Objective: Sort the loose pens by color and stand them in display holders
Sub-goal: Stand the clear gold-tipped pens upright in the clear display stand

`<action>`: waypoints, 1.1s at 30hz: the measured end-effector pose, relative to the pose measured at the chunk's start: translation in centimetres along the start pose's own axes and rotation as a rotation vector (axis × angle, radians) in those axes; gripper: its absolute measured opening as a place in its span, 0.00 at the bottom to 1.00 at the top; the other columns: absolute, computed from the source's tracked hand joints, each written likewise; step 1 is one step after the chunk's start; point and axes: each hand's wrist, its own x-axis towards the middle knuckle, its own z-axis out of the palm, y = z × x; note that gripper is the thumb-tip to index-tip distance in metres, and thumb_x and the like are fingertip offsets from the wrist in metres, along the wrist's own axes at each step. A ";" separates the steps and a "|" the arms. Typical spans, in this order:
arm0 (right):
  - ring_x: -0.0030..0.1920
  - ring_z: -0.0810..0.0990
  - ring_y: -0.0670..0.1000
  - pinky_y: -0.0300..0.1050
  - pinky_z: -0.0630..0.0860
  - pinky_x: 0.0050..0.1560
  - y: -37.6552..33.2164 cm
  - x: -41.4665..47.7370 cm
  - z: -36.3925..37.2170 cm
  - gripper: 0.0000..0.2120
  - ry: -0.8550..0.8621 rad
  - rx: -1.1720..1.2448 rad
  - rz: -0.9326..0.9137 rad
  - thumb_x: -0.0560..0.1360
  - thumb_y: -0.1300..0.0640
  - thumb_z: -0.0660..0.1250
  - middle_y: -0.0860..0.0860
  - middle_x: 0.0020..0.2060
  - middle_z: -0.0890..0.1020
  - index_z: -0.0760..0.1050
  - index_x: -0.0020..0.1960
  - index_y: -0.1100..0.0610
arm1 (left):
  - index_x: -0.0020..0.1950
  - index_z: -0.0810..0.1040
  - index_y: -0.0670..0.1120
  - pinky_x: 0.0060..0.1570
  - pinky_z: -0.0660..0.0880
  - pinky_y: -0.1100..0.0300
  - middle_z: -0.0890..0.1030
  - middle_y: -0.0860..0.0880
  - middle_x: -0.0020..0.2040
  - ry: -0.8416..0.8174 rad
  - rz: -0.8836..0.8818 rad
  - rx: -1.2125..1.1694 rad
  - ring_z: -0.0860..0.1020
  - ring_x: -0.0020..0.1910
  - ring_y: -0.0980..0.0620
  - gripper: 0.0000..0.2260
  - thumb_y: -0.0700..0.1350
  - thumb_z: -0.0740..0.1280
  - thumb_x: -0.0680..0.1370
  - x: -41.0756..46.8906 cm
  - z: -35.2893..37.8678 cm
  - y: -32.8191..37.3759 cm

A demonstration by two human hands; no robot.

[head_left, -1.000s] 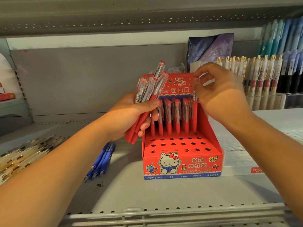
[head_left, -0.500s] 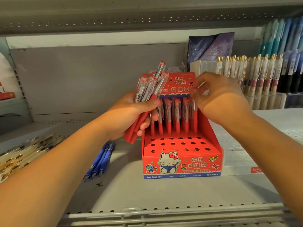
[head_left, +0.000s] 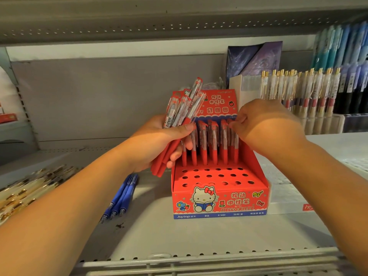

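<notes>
A red Hello Kitty display holder [head_left: 219, 202] stands on the shelf, its back row filled with several upright red pens [head_left: 214, 144]; the front rows of holes are bare. My left hand [head_left: 159, 144] grips a bundle of red pens [head_left: 179, 120] just left of the holder, tips pointing down. My right hand [head_left: 264, 126] is at the right end of the back row, its fingertips pinching the top of the rightmost standing red pen [head_left: 236, 154].
Three blue pens [head_left: 123, 196] lie on the shelf left of the holder. A heap of gold-trimmed pens [head_left: 25, 188] lies far left. Racks of gold-clip pens [head_left: 298, 90] and dark pens stand at the back right. A wire rail [head_left: 199, 263] runs along the shelf front.
My right hand has come down with the red pen, which now stands lower in the back row's right end. The left hand has kept its bundle still.
</notes>
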 end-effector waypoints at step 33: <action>0.31 0.84 0.50 0.43 0.81 0.31 -3.0 -0.9 2.3 0.15 0.099 1.518 -0.079 0.78 0.70 0.65 0.51 0.31 0.81 0.66 0.49 0.51 | 0.46 0.72 0.42 0.20 0.67 0.61 0.76 0.49 0.30 0.334 0.104 0.109 0.68 0.23 0.49 0.07 0.42 0.63 0.83 0.8 -0.4 0.1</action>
